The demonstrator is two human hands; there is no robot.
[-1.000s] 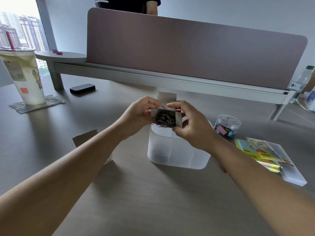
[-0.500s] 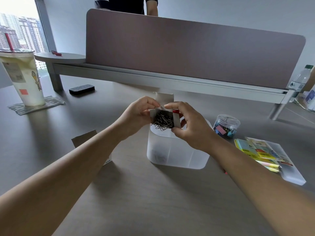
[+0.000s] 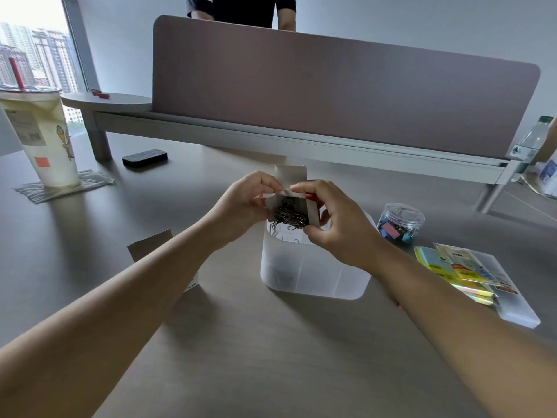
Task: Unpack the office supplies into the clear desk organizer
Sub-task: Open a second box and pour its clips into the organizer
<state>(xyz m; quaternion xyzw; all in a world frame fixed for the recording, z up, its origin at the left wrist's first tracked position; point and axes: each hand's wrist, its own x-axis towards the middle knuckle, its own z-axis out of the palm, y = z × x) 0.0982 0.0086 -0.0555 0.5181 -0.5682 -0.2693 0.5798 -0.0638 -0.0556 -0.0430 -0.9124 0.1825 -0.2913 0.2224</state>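
Right above the clear desk organizer point(image 3: 313, 276), both hands hold a small open paper clip box point(image 3: 294, 206) tipped toward the camera, so the clips point(image 3: 289, 217) spill over its lower edge. Left hand point(image 3: 244, 206) fingers pinch the box's left side, right hand point(image 3: 337, 224) fingers curl round the right. A few clips seem to lie inside the organizer already, hard to tell. Binder clip jar point(image 3: 399, 223) and sticky notes point(image 3: 452, 267) sit to the right on the surface point(image 3: 241, 357).

bare forearms, no sleeves; bare hands point(image 3: 241, 206), no rings.
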